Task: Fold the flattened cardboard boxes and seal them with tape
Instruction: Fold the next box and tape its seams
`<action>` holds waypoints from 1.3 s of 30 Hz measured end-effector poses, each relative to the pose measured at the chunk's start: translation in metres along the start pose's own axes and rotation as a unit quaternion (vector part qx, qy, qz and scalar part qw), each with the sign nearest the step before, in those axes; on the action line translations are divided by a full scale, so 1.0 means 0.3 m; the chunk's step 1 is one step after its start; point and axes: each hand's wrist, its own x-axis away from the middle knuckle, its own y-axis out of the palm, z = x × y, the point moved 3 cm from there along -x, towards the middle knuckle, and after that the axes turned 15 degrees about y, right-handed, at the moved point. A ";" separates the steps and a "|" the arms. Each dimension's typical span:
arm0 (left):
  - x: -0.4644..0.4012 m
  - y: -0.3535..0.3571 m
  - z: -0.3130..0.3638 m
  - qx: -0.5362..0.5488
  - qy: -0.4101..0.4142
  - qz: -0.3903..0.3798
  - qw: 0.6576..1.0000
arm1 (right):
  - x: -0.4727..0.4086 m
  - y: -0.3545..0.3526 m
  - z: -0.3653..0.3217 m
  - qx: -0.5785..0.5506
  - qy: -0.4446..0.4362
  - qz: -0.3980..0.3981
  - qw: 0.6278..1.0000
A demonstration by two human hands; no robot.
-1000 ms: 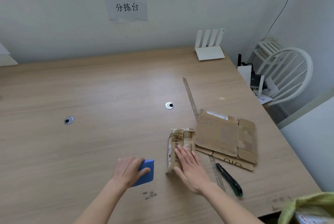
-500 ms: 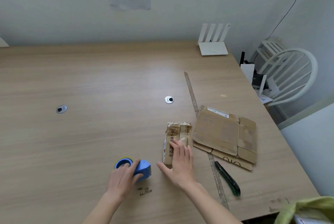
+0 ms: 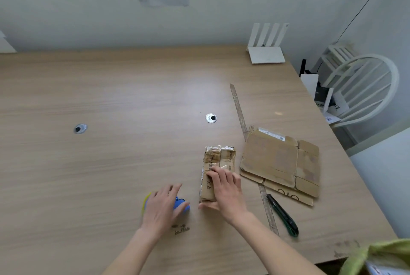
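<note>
Head view: small box [image 3: 218, 170] lies long axis away from the person, near table [image 3: 111, 163] edge.
Right hand [image 3: 226, 188]: spread flat on box.
Left hand [image 3: 163, 206]: curled over blue tape dispenser [image 3: 182, 204], just left of box.

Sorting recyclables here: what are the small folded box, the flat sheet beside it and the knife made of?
Small folded brown box: corrugated cardboard, glossy clear tape glinting on top. Flattened brown sheet: matte cardboard, creased and scuffed. Green-black utility knife: likely plastic casing, smooth and slightly shiny.
</note>
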 end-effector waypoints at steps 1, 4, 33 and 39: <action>-0.031 -0.022 0.022 0.003 0.027 0.027 0.999 | -0.001 -0.006 0.006 0.000 -0.006 -0.012 1.000; -0.111 -0.057 0.080 0.030 0.118 0.035 0.992 | 0.000 -0.034 0.038 -0.013 -0.064 -0.048 0.997; -0.239 -0.121 0.221 0.254 -0.046 -0.087 0.962 | 0.007 -0.104 0.282 -0.227 0.034 -0.044 0.972; -0.290 -0.081 0.236 0.482 -0.224 -0.058 0.845 | -0.039 -0.077 0.270 -0.440 0.183 -0.198 0.857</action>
